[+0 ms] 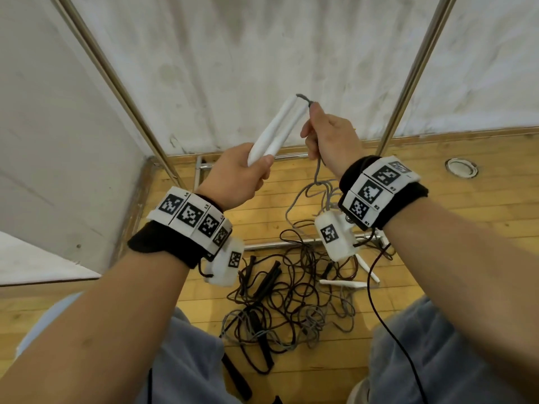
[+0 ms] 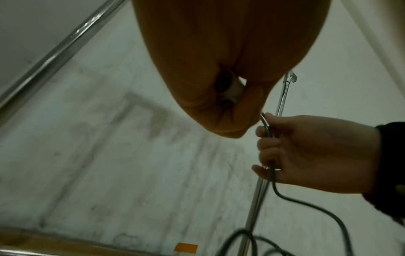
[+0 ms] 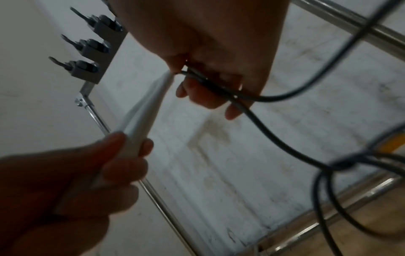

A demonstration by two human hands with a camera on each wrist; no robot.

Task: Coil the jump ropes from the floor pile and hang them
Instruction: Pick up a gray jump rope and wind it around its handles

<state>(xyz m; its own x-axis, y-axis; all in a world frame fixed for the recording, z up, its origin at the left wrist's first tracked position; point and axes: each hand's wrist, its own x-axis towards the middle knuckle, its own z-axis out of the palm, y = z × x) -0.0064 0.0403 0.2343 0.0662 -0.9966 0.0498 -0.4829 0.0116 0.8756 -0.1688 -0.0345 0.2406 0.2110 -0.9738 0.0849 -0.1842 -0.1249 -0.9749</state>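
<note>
A person looks down over their own forearms, each wrist wearing a black band with black-and-white square markers. Nearest, by the knees, a tangled pile of jump ropes (image 1: 288, 310) lies on the wooden floor (image 1: 466, 217), brown and grey cords looped over one another with dark handles among them, and a second pair of white handles (image 1: 347, 282) rests at the pile's right edge. Above the pile, the left hand (image 1: 237, 177) is closed around the lower ends of two white handles (image 1: 278, 128) held side by side, pointing up and away. Just to their right, the right hand (image 1: 331, 141) has its fingers curled around a grey cord (image 1: 319, 167) where it leaves the handle tips; the cord hangs from that hand down to a loose knot of loops above the pile. In the right wrist view two strands of the cord pass through the curled fingers (image 3: 208, 97). Beyond the hands stands a metal rack (image 1: 420, 62) with slanting poles and low base rails. In the right wrist view a row of grey hooks (image 3: 87, 50) sits at the rack's top. Farthest back is a stained white wall (image 1: 262, 53).
</note>
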